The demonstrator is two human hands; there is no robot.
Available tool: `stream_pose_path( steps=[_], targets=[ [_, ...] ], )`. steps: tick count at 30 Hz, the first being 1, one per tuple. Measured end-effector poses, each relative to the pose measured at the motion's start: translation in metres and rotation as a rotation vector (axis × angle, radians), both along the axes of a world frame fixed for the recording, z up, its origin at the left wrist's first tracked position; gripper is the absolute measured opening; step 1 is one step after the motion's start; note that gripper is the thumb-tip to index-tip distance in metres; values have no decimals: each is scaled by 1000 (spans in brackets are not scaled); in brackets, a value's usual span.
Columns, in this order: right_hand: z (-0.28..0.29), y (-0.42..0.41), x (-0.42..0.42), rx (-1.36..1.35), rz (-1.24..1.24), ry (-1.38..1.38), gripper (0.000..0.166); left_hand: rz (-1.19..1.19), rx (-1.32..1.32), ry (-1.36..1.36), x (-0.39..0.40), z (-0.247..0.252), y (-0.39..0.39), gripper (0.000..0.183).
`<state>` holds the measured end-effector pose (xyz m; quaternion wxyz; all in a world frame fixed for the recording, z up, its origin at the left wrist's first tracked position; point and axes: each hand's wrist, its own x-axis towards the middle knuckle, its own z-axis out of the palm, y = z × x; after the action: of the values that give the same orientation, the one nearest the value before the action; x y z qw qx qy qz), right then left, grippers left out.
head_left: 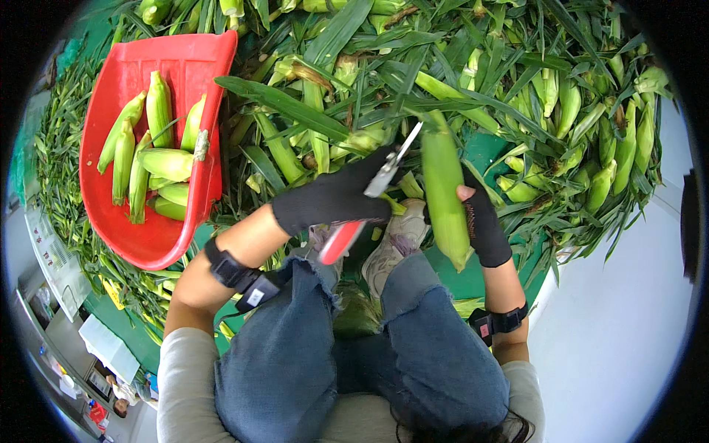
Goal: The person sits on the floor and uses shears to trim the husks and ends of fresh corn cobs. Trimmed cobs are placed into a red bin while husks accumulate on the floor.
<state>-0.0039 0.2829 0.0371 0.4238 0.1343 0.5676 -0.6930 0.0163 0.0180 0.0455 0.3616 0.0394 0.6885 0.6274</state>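
Observation:
My left hand [343, 194], in a black fingerless-type glove, grips a pair of shears [382, 180] with a red handle and a bare metal blade that points up and right. The blade's tip lies close to the upper end of a green ear of corn in its husk [446, 194]. That ear stands roughly upright in my right hand [483, 221], gloved in black with the thumb tip bare against the husk. Leaves and husks partly cover the ground around both hands. At the upper left, a red plastic scoop [149, 232] holds several husked-in ears [160, 108].
Heaped corn leaves [343, 33] spread across the top and left over a green floor covering [482, 149]. More ears [626, 147] lie at the right, near a white surface [620, 321]. My shoes [388, 249] stand below the hands. A distant person [123, 396] shows at lower left.

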Motion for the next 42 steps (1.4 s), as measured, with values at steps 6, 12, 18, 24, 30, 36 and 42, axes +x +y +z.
stream_pose_path(
  steps=[6,12,18,24,30,36,42],
  targets=[
    [13,-8,6,-139,-16,-7,65,279,-414,398,-34,-25,6,52],
    [6,-2,-10,669,687,810,66,-364,-772,1043,13,-17,5,26],
    [-13,47,-28,1032,856,532,68,-103,-1239,1216,13,11,-32,26],
    [-4,74,-24,57,16,55,74,-396,-524,427,-5,-1,-45,69],
    [33,-11,-41,-179,-257,-75,77,-18,-827,487,20,65,-54,52],
    [99,-78,-17,-653,382,217,106,665,498,-200,45,91,-98,92],
    [38,-25,-46,-262,176,329,102,1252,-59,-157,116,112,-233,54]
  ],
)
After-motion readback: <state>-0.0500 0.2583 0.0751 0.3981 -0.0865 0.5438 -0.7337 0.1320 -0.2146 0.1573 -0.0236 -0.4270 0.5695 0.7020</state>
